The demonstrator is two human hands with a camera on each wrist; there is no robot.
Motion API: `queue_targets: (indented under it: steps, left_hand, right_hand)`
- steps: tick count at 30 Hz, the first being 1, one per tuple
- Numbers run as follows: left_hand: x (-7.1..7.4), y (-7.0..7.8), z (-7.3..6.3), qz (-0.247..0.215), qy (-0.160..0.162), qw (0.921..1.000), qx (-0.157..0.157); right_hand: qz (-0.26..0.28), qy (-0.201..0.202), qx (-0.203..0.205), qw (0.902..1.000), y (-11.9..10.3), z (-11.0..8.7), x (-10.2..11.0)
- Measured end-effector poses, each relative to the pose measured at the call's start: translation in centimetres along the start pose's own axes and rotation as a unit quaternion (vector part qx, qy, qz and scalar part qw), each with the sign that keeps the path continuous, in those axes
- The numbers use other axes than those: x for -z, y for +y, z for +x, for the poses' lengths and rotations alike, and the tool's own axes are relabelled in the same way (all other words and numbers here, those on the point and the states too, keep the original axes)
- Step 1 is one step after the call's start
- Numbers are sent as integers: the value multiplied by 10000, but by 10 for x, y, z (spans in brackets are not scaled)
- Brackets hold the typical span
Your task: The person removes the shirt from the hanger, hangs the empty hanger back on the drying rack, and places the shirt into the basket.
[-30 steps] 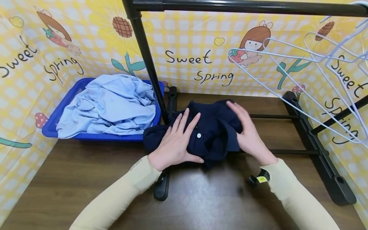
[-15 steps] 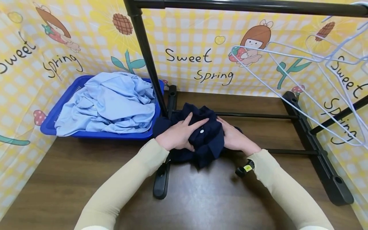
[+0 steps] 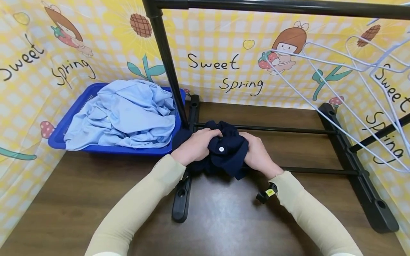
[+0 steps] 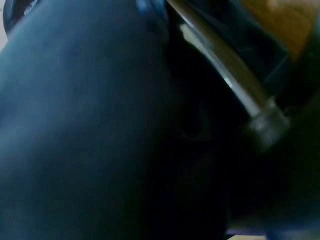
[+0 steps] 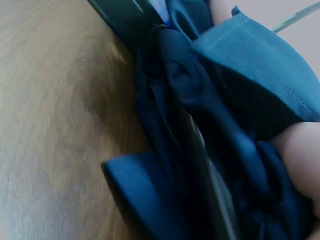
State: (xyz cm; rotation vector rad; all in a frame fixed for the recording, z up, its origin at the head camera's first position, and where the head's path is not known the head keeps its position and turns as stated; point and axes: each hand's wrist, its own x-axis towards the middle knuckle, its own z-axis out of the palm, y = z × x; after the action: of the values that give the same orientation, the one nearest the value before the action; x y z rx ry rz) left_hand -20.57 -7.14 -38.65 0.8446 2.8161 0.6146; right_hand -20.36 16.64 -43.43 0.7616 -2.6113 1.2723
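A bunched navy shirt [image 3: 229, 154] with a white button lies over the lower bars of a black clothes rack [image 3: 169, 67]. My left hand [image 3: 196, 145] grips its left side, thumb on top and the other fingers hidden in the cloth. On its right side my right hand [image 3: 257, 153] holds the fabric, its fingers mostly out of sight. Close and dark, the shirt [image 4: 90, 110] fills most of the left wrist view. In the right wrist view, folds of the shirt [image 5: 260, 60] hang around a bar, with part of my right hand [image 5: 302, 155] at the edge.
Left of the rack stands a blue basket [image 3: 57, 142] heaped with light blue cloth [image 3: 125, 110]. White wire hangers [image 3: 371, 65] hang at the upper right. The rack's right foot [image 3: 362, 177] stands on the brown wood-look surface [image 3: 221, 220]. A yellow checked sheet [image 3: 221, 32] covers the back.
The spread shirt has been gathered into a smaller bundle. My right hand has moved left toward my left hand. Both hands' fingers have gone from spread to gripping the cloth.
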Motion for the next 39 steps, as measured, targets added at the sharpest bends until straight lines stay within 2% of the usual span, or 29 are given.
queue_targets:
  steps: [4, 7, 9, 12, 14, 16, 18, 19, 21, 23, 25, 26, 27, 28, 29, 30, 32, 33, 35, 37, 39]
  left_hand:
    - [8, 4, -14, -398, 876, 9952, -178]
    - [19, 11, -27, -778, 1619, 9830, -383]
    - [27, 17, -36, -1042, 2156, 9692, -571]
    - [44, 27, -53, -1222, 2927, 9442, -884]
    - [57, 34, -67, -1201, 3396, 9265, -1087]
    - [72, 41, -82, -1106, 3811, 9096, -1230]
    - [89, 46, -99, -953, 4281, 8886, -1341]
    - [97, 49, -106, -885, 4548, 8754, -1375]
    - [115, 52, -121, -780, 5138, 8420, -1450]
    - [131, 50, -132, -668, 5739, 8026, -1483]
    - [146, 43, -140, -567, 6203, 7704, -1359]
    - [153, 37, -143, -485, 6372, 7584, -1285]
    - [160, 29, -145, -398, 6462, 7536, -1136]
    - [166, 21, -147, -283, 6504, 7526, -991]
    - [173, 13, -148, -207, 6497, 7557, -804]
    - [178, 6, -150, -138, 6428, 7633, -626]
    - [185, -13, -150, -92, 6271, 7777, -432]
    - [186, -24, -149, -96, 6147, 7880, -340]
    - [184, -49, -148, -219, 5940, 8039, -231]
    - [176, -81, -145, -336, 5664, 8234, -99]
    - [165, -115, -144, -394, 5258, 8496, 137]
  right_hand:
    - [290, 495, 348, 9977, -15, 2, 5]
    - [698, 867, 427, 9929, -31, 4, 11]
    - [975, 1067, 425, 9886, -44, 5, 15]
    - [1380, 1312, 554, 9801, -69, 8, 18]
    - [1628, 1431, 782, 9731, -88, 11, 18]
    - [1899, 1538, 1196, 9623, -108, 16, 17]
    - [2131, 1652, 1704, 9478, -128, 24, 14]
    - [2199, 1705, 1965, 9402, -138, 29, 11]
    - [2382, 1749, 2475, 9227, -157, 41, 4]
    - [2527, 1729, 2821, 9092, -174, 56, -7]
    - [2587, 1568, 3064, 9025, -188, 73, -19]
    - [2611, 1439, 3118, 9021, -194, 81, -24]
    - [2569, 1309, 3111, 9056, -200, 90, -29]
    - [2479, 1188, 3049, 9119, -204, 99, -34]
    - [2340, 1065, 2963, 9198, -208, 107, -39]
    - [2191, 957, 2823, 9290, -210, 115, -44]
    - [1926, 661, 2280, 9521, -213, 128, -57]
    - [1756, 529, 1968, 9631, -214, 133, -64]
    - [1492, 227, 1332, 9795, -211, 140, -80]
    - [1274, -59, 751, 9890, -204, 145, -95]
    - [1028, -209, 356, 9938, -194, 149, -108]
